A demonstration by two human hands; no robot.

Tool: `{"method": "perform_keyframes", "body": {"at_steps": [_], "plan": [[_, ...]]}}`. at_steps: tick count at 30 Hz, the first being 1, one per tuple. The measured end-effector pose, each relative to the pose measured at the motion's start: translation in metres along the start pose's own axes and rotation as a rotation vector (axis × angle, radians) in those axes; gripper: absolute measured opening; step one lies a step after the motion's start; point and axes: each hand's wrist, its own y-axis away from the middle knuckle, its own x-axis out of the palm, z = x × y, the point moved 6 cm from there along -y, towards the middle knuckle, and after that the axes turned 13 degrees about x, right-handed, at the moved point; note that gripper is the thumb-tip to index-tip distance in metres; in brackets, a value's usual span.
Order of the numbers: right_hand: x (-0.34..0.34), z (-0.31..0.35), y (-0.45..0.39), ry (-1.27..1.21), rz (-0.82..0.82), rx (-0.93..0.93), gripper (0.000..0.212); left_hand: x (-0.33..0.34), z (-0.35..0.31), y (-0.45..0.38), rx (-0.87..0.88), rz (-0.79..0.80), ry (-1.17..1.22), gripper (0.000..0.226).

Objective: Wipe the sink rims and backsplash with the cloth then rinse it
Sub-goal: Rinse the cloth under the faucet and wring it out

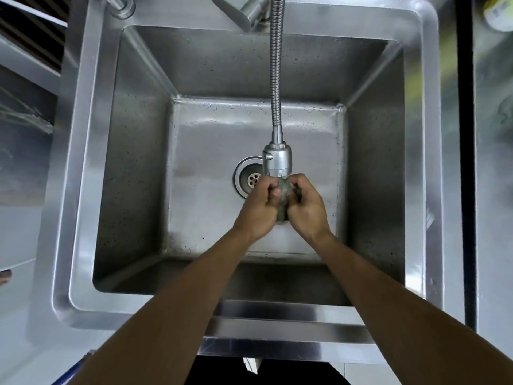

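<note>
A deep steel sink [83,168] fills the view, seen from above. My left hand [256,209] and my right hand [306,209] are pressed together low in the basin, both shut on a bunched grey cloth [282,201]. Only a small wet strip of the cloth shows between my fingers. The spray head [277,162] of the flexible faucet hose [276,65] hangs right above the cloth, and water appears to run onto it. The drain [248,177] lies just left of my left hand.
The faucet lever and base [244,9] sit on the back rim. A steel counter [19,232] lies to the left. A dark vertical gap [466,162] separates the sink from another steel surface on the right. A pale object [498,12] shows at the top right corner.
</note>
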Motion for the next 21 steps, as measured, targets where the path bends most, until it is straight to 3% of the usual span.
{"method": "perform_keyframes", "body": {"at_steps": [3, 7, 11, 14, 18, 21], "plan": [[0.009, 0.003, 0.007, -0.04, 0.054, -0.024, 0.025, -0.01, 0.009, -0.003, -0.153, -0.114, 0.077, 0.022], [0.007, 0.012, 0.002, -0.071, -0.04, -0.012, 0.033, 0.001, 0.006, 0.001, -0.226, -0.134, 0.216, 0.015], [0.028, 0.011, 0.011, -0.093, 0.026, -0.005, 0.021, -0.014, 0.013, 0.002, -0.253, -0.305, 0.161, 0.031], [0.026, 0.008, 0.008, -0.112, 0.02, 0.033, 0.019, -0.006, 0.015, 0.007, -0.237, -0.263, 0.13, 0.032], [0.024, 0.014, 0.014, 0.124, 0.003, -0.045, 0.019, -0.011, 0.028, 0.003, -0.341, -0.259, 0.192, 0.038], [0.01, 0.019, 0.004, 0.107, -0.099, 0.04, 0.021, 0.0, 0.016, 0.002, -0.374, -0.224, 0.313, 0.031]]}}
